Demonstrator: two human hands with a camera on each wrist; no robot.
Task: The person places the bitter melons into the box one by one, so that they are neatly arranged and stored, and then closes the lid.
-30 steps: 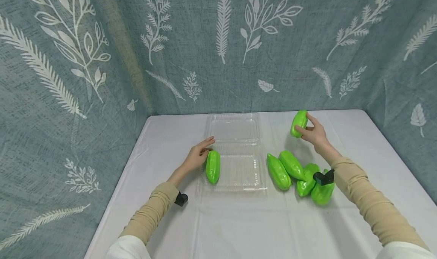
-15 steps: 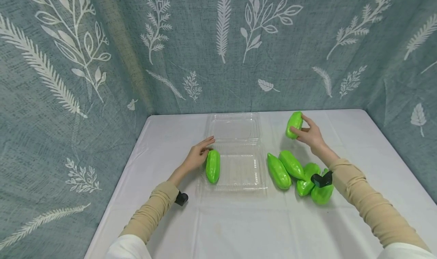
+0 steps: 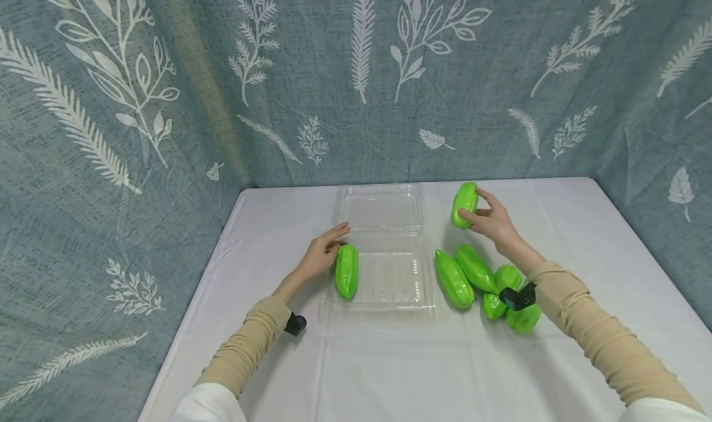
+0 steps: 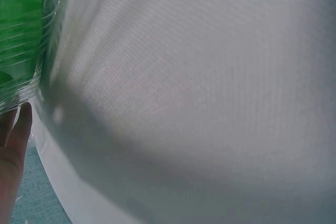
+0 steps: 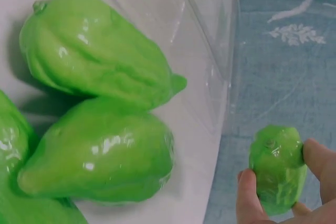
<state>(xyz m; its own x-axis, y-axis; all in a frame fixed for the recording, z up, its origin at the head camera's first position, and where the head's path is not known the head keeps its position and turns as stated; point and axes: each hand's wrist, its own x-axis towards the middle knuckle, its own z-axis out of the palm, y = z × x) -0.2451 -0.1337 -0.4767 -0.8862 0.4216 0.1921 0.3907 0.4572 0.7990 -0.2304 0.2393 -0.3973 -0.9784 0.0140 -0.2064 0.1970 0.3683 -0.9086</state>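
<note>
We see the right hand raised over the far part of a white tabletop, its fingers pinching a green fruit from two sides. We find that fruit in the air, clear of the tabletop and to the right of the open lid of a clear box. In the right wrist view we see it against the blue-grey curtain.

The left hand is at the left edge of the box. We see its upper fingers stretched nearly straight, and in the left wrist view fingertips touch the ribbed wall from outside; what the rest of that hand does is partly hidden from us. A second fruit lies inside the box, at the left end of the base, its pointed end towards the person.

Just to the right of the box we see more fruits resting on the tabletop. Two lie slanted side by side and appear to touch. Others crowd beside them, partly covered by the black camera on the right wrist, so we cannot count them surely. We see a matching camera at the left wrist, and tan sleeves on both arms.
</note>
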